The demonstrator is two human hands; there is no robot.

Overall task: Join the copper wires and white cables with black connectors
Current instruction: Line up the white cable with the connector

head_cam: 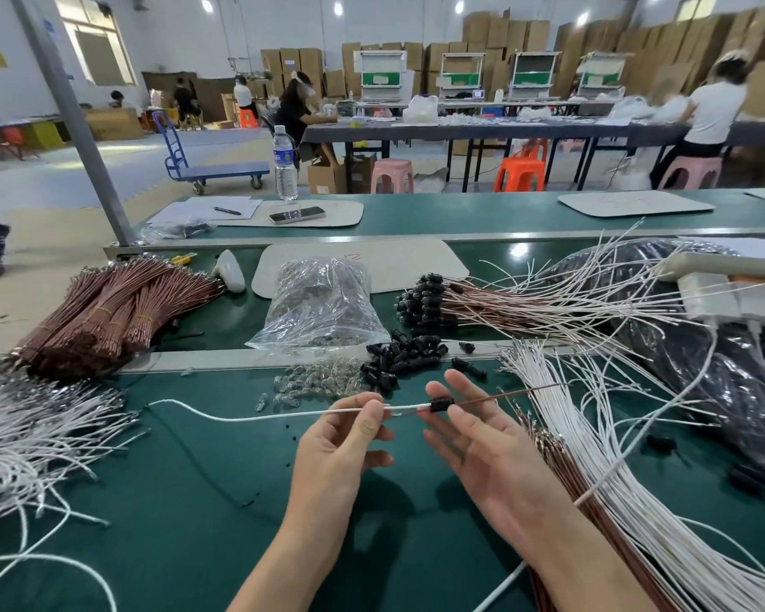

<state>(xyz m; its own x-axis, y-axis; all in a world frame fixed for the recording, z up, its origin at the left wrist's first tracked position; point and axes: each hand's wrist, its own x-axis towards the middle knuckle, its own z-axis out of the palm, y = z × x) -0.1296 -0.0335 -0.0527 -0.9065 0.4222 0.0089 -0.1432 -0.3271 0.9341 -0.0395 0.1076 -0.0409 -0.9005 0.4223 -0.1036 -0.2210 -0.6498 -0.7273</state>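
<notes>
Pinches the white cable (pixel 239 418) between thumb and forefinger of the left hand (pixel 341 439), raised above the green tabletop (pixel 195 501). Holds the right hand (pixel 482 439) palm up just beside it, fingers straight and spread, closed round nothing. Carries the black connector (pixel 441 405) across those straight fingers, just right of the left hand's pinch. Takes the white cable into the connector from the left and the copper wire (pixel 504 394) from the right, slanting slightly upward away from the hand. Trails the cable's free end off to the left, low over the tabletop; cannot tell whether touching it.

Has a loose heap of connectors (pixel 398 360) just beyond the fingertips, a scatter of small clear pieces (pixel 319 382) touching its left edge, and a clear plastic bag (pixel 323 302) behind both. Has banded copper bundles (pixel 116 307) at far left, loose white cables (pixel 27 430) nearer on the left, and a long sheaf of white and copper leads (pixel 592 435) under the right forearm.
</notes>
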